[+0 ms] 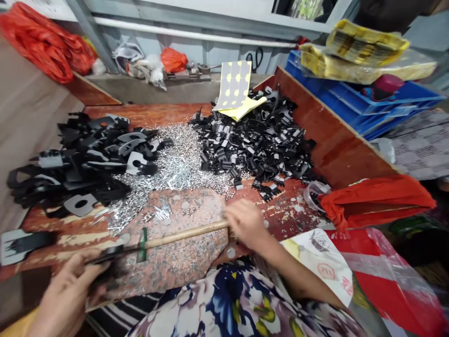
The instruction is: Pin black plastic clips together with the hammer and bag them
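Hammer (pixel 164 238), wooden handle w/ green tape band, lies low across the granite slab (pixel 182 243); right hand (pixel 247 223) has its grip closed round the handle's butt end, left hand (pixel 66 292) pinches a thin black metal piece (pixel 105 256) at the head end, grip narrow. Likely head-heavy, stiff, handle smooth, so hold well back; the piece looks light, sharp-edged. Beyond the grip: loose silver rivets (pixel 175 164), black part piles (pixel 259 140) either side on a red worn tabletop (pixel 147 114), crowded, walled by boards.
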A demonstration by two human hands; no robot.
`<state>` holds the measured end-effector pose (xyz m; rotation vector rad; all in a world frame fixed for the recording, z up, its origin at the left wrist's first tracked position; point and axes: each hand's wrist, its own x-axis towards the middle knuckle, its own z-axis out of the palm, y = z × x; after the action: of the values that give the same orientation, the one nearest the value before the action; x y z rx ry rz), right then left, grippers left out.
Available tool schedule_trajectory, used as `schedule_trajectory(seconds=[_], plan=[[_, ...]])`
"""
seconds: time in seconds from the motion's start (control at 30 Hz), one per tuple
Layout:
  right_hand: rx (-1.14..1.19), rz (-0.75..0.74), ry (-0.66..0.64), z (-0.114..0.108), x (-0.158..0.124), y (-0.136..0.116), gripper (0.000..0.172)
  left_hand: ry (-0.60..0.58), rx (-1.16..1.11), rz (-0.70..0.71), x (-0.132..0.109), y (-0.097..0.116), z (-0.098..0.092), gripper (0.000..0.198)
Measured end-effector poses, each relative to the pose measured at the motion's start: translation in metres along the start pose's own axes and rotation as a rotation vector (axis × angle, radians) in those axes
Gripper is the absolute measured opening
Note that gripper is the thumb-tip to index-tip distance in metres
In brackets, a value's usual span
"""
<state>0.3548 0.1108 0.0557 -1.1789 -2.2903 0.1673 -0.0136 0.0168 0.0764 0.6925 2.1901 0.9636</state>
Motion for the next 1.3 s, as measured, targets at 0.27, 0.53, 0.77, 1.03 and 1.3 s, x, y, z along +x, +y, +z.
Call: schedule_trajectory(seconds=[0.27, 0.53, 0.77, 1.03, 1.3], plan=[[-0.492, 0.418, -0.130, 0.001, -0.039, 0.048, 0.034, -0.086, -0.153, 0.176, -0.017, -0.027, -0.004, 0.062], [0.100, 0.362, -0.039, 0.025, -0.028, 0.043, 0.023, -0.166, -0.172, 0.183, 0.028, -0.004, -0.001, 0.077], [0.027, 0.225, -0.169, 0.009, -0.030, 0.040, 0.021, -0.310, -0.192, 0.107, 0.040, 0.003, 0.015, 0.047], [0.363, 0.106, 0.171, -0.011, 0.020, -0.018, 0.028, -0.363, -0.386, 0.262, -0.021, 0.026, 0.035, 0.030], [0.543, -0.066, 0.134, 0.031, 0.056, -0.089, 0.026, -0.685, -0.714, 0.075, -0.066, 0.042, 0.075, 0.023]])
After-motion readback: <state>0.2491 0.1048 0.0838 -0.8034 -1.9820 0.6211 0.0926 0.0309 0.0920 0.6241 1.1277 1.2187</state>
